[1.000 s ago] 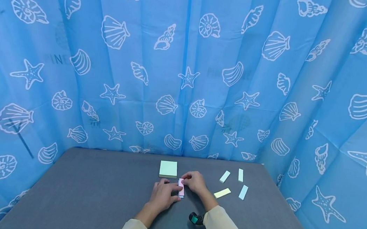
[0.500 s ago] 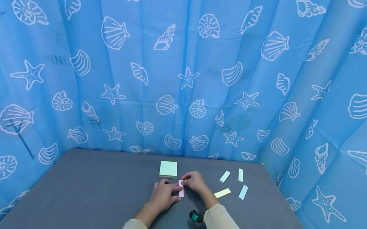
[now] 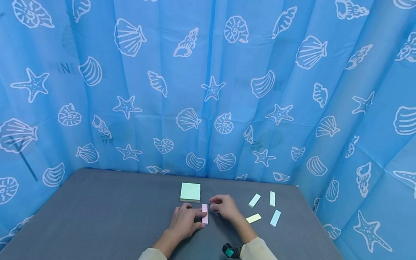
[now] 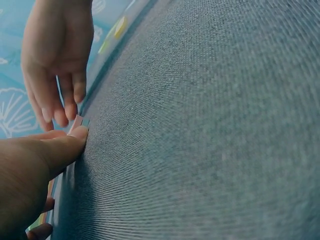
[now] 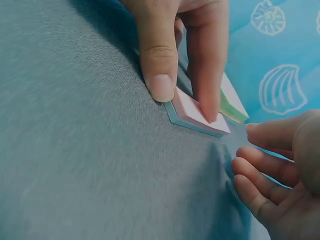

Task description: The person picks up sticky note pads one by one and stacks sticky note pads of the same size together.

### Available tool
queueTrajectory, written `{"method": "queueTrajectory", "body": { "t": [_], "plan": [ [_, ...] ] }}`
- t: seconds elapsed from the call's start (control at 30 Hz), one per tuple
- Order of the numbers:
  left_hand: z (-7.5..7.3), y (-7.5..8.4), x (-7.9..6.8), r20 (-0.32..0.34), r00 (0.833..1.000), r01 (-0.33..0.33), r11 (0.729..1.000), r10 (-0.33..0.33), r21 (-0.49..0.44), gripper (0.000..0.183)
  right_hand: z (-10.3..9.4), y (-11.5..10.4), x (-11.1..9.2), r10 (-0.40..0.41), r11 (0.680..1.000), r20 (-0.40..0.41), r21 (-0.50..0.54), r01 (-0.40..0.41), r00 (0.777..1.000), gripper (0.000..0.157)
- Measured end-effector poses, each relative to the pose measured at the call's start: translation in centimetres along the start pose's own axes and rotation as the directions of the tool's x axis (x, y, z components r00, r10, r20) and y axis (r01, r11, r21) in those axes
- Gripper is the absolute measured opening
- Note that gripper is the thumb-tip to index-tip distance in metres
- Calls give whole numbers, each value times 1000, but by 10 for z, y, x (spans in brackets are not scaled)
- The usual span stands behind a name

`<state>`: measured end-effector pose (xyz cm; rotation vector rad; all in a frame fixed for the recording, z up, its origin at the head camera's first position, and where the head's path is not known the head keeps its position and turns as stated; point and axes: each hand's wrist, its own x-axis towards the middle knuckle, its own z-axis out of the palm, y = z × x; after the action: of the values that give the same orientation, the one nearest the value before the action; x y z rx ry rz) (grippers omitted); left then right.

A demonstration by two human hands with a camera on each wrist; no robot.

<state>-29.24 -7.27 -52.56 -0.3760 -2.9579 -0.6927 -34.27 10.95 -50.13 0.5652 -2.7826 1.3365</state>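
My left hand (image 3: 183, 220) holds a small stack of two narrow sticky note pads at the middle of the table. A pink pad (image 5: 187, 106) lies on top of a blue pad (image 5: 171, 114), their edges nearly in line. In the right wrist view, the left thumb is against one end of the stack while a fingertip presses on the pink top. To the right of the stack, my right hand (image 3: 226, 207) hovers apart from it with fingers loosely bent, holding nothing.
A square stack of sticky notes (image 3: 190, 191), pale green on top, sits just beyond the left hand. Toward the right lie two pale strip pads (image 3: 255, 201), a yellow strip pad (image 3: 254, 218) and a light blue strip pad (image 3: 275, 218). A shell-patterned curtain (image 3: 209, 106) hangs behind the grey table (image 3: 116, 220).
The pink pad has shifted slightly toward me, covering the blue pad that showed beneath it. My right hand has let go and drawn back to the right; the left hand has stayed.
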Motion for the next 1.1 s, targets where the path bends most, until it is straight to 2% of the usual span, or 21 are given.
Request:
{"method": "queueTrajectory", "body": {
  "t": [0.23, 0.47, 0.6, 0.83, 1.1],
  "plan": [
    [0, 0, 0, 4, 1000, 12, 1000, -12, -12, 39, -15, 1, -17, -71, 997, -52, -39, 69, 996, 16],
    [0, 1, 0, 1, 1000, 27, 999, -27, -21, 40, -24, -2, -35, -45, 994, -149, -103, 30, 988, 15],
    [1, 2, 0, -3, 1000, 29, 999, -29, -21, 40, -28, 1, -50, -45, 988, -203, -156, 13, 978, 20],
    [1, 2, -2, -2, 999, 35, 998, -35, -44, 40, -35, 17, -69, -130, 954, -266, -296, 48, 955, 32],
    [0, 1, -3, -1, 999, 33, 997, -33, -63, 40, -47, 34, -79, -85, 900, -278, -434, -47, 957, 43]
  ]
}}
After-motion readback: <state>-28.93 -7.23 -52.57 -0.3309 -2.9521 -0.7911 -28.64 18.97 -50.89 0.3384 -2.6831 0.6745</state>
